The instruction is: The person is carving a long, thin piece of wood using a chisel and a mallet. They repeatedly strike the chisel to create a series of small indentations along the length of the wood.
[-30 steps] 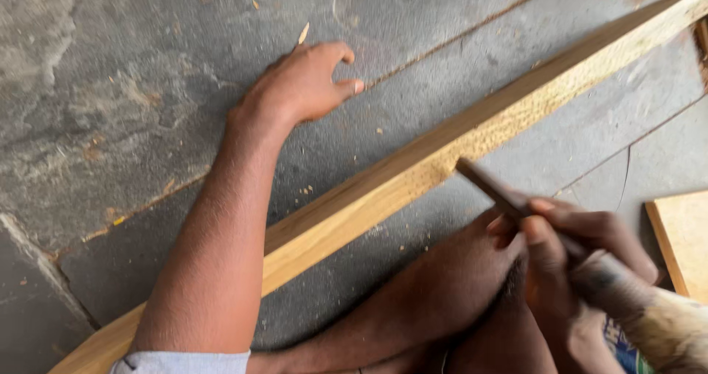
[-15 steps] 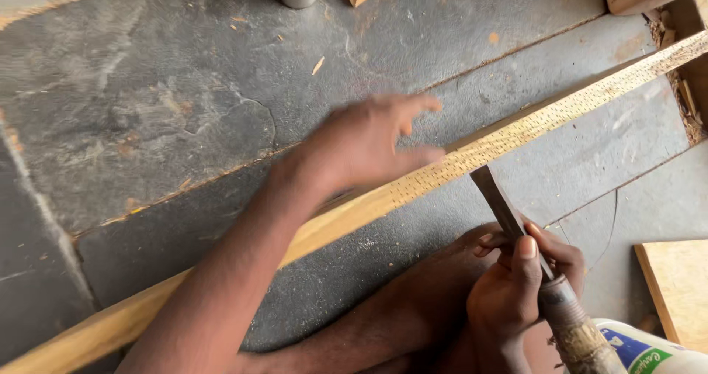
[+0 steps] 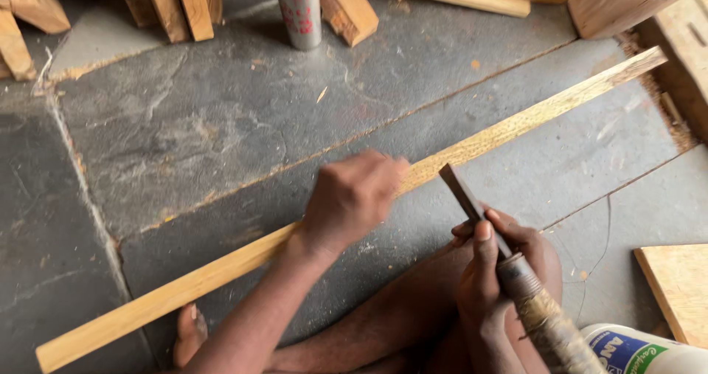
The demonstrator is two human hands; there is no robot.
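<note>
Grey slate floor (image 3: 184, 130), large slabs with sandy joints, takes up most of the view. Across it runs a long pale wooden strip (image 3: 531, 119), lying flat on the slabs, diagonal from the lower left corner up to the upper right, where its end nears a heavy timber block (image 3: 627, 1). Offcuts of wood (image 3: 184, 5) are piled along the top edge; a grey metal can (image 3: 299, 9) stands upright among them. A flat wooden board (image 3: 678, 289) lies at the right edge, well apart from the strip.

Person sits on the floor, legs folded under the view; a bare foot (image 3: 190, 333) shows just beside the strip's lower run.

Left hand (image 3: 354, 197) is over the middle of the strip, fingers curled down on it, pressing or gripping it. Whether the fingers wrap fully round the wood cannot be told; the hand is slightly blurred.

Right hand (image 3: 490, 267) is clamped round a chisel (image 3: 472, 201), fingers closed near the ferrule where the dark blade meets the wrapped wooden handle. Blade tip points up toward the strip, near it, not clearly touching.

White plastic container (image 3: 641, 352) with a coloured label lies at the bottom right, just beside the chisel handle.

Small wood chip (image 3: 322, 94) lies loose on the slate.
</note>
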